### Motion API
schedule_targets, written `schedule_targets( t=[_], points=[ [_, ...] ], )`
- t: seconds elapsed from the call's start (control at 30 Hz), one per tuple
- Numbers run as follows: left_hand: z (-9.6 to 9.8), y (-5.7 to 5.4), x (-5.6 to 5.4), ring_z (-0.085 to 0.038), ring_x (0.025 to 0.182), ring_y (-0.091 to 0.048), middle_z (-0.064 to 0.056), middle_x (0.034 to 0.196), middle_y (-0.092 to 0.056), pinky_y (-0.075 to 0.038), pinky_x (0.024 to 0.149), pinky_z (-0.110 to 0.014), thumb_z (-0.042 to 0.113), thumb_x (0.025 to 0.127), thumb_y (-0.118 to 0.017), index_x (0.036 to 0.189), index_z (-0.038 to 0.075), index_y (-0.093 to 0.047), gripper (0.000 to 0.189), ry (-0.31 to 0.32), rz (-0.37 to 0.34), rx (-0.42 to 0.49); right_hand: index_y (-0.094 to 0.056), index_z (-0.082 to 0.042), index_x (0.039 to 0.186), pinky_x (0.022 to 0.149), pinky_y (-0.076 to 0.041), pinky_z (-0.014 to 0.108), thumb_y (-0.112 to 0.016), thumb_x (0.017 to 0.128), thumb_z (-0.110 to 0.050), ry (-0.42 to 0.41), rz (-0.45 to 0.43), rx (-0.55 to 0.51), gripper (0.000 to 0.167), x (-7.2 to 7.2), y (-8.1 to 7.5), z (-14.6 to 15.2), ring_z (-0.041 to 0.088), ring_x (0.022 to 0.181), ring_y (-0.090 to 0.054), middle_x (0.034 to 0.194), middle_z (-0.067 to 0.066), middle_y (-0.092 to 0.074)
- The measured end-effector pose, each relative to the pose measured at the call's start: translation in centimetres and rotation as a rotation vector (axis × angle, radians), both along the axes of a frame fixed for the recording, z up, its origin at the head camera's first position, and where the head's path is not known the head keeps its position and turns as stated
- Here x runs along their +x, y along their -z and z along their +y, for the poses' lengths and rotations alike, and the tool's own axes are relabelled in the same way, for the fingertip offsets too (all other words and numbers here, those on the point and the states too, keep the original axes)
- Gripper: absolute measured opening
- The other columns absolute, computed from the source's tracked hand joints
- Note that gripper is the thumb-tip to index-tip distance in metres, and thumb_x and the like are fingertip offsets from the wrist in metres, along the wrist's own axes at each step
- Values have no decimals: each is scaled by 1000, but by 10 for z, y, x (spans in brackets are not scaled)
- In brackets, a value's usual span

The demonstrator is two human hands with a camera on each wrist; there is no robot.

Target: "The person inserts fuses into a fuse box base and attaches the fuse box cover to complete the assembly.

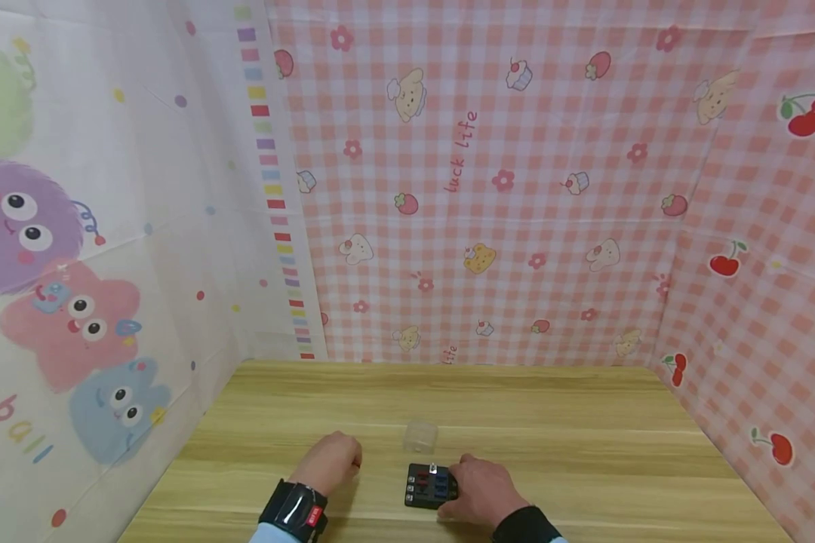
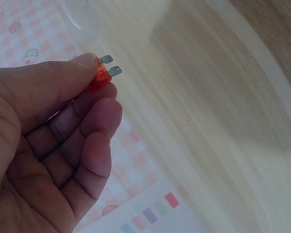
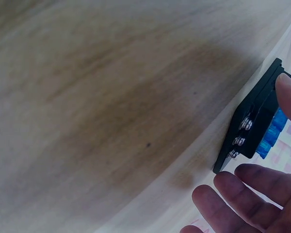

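Observation:
Between thumb and index finger my left hand [image 2: 63, 121] pinches an orange-red blade fuse [image 2: 102, 76], its two metal prongs pointing away from the fingertips. In the head view this left hand [image 1: 330, 461] is left of a black fuse block [image 1: 431, 486] and apart from it. The block lies flat on the table, with red and blue fuses and metal screw terminals on it. My right hand [image 1: 484, 490] holds the block at its right end. In the right wrist view, the thumb [image 3: 289, 97] touches one side of the block, with the fingers at the opposite side.
A clear plastic cover [image 1: 421, 437] lies on the wooden table [image 1: 550, 407] just behind the fuse block. Patterned cloth walls [image 1: 489, 226] stand at the back and both sides of the table.

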State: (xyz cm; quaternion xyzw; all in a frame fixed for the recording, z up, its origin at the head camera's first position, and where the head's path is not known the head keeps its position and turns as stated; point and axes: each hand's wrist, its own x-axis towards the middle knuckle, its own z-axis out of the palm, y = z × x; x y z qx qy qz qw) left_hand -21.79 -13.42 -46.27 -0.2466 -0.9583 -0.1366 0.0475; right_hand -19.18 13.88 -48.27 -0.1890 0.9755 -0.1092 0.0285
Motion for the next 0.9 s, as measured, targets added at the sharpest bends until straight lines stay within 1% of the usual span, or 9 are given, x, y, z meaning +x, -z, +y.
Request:
schedule_targets(
  t=[0.13, 0.23, 0.3, 0.43, 0.57, 0.7, 0.9],
  points=[
    [2, 0, 0, -10, 60, -44, 6, 63, -55, -39, 58, -28, -6, 71, -73, 63, 11, -64, 21, 35, 24, 0, -72, -7, 104, 69, -46, 36, -82, 72, -51, 2, -2, 6, 56, 0, 0, 0, 12, 71, -50, 87, -2, -57],
    [4, 0, 0, -9, 58, -43, 8, 61, -53, -38, 56, -26, -6, 70, -74, 61, 12, -62, 23, 53, 56, -6, -72, -7, 105, 69, -47, 36, -82, 71, -52, 1, -1, 11, 57, 0, 0, 0, 12, 72, -51, 87, -2, -57],
    [6, 0, 1, -8, 58, -43, 8, 61, -53, -39, 56, -26, -5, 70, -75, 61, 13, -62, 24, 55, 64, -11, -72, -7, 105, 69, -47, 36, -82, 71, -52, 1, 0, 13, 57, 0, 0, 0, 12, 72, -51, 87, -2, -57],
    [9, -1, 0, -9, 60, -45, 7, 63, -56, -40, 58, -27, -4, 72, -74, 62, 13, -64, 21, 46, 49, -19, -71, -7, 106, 70, -47, 37, -82, 72, -52, 4, -6, 16, 57, 0, 0, 1, 13, 72, -51, 88, -1, -58],
    [14, -3, 0, -9, 61, -47, 7, 65, -58, -42, 59, -27, -3, 75, -74, 65, 12, -67, 19, 28, 12, -16, -71, -7, 105, 70, -47, 37, -82, 72, -51, 6, -8, 19, 57, 1, 0, 1, 14, 72, -51, 88, -1, -58],
    [17, -5, 1, -9, 62, -50, 5, 66, -61, -45, 61, -29, -1, 76, -75, 65, 11, -68, 17, 33, 12, -23, -71, -7, 105, 70, -47, 36, -82, 72, -52, 6, -7, 26, 57, 1, -1, 1, 13, 72, -51, 87, -1, -57],
    [23, -9, 3, -9, 61, -50, 6, 65, -60, -45, 60, -29, 0, 76, -76, 64, 12, -68, 19, 38, 42, -29, -71, -7, 107, 70, -48, 37, -82, 72, -51, 10, -18, 27, 57, 1, -2, 1, 14, 73, -51, 89, 0, -58]
  ],
)
